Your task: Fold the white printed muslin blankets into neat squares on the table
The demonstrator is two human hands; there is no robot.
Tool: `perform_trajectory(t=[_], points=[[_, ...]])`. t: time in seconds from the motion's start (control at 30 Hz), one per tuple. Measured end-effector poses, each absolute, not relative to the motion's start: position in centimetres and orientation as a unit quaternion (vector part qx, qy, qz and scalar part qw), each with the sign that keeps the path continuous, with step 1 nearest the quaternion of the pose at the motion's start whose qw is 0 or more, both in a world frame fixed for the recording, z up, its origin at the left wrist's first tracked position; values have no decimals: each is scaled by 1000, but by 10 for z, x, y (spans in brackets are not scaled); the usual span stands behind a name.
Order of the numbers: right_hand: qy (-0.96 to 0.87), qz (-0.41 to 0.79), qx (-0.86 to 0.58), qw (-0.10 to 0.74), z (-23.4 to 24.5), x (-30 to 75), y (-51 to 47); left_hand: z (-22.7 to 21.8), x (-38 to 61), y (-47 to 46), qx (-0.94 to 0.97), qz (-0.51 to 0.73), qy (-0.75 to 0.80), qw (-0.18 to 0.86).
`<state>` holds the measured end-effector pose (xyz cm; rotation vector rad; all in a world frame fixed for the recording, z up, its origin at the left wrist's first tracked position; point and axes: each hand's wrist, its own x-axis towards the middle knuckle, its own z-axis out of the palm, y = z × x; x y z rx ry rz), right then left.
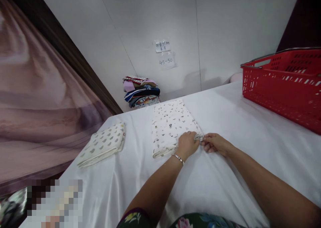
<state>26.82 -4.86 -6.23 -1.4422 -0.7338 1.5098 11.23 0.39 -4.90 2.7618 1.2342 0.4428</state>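
Note:
A folded white cloth with small grey and dark prints lies flat on the white-covered table, its layers showing along the near edge. My left hand, with a bracelet at the wrist, is closed over the cloth's near right corner, thumb and fingers around the layered edge. At the tip of that same corner, my right hand pinches the fabric between thumb and fingers. Left of it rests a second folded cloth, cream with grey-green prints, touched by neither hand.
A red plastic basket stands at the right on the white table cover. Stacked folded fabrics are against the wall behind the table. Handwritten paper labels hang on the wall. A pinkish curtain drapes along the left side.

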Motion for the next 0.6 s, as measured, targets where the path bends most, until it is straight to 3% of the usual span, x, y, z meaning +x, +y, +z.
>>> perform_trajectory(t=[0.37, 0.6], points=[[-357, 516, -612, 481, -74, 265, -47, -43, 115, 8, 903, 113, 410, 59], [-331, 537, -585, 510, -70, 258, -46, -43, 120, 8, 890, 119, 431, 89]])
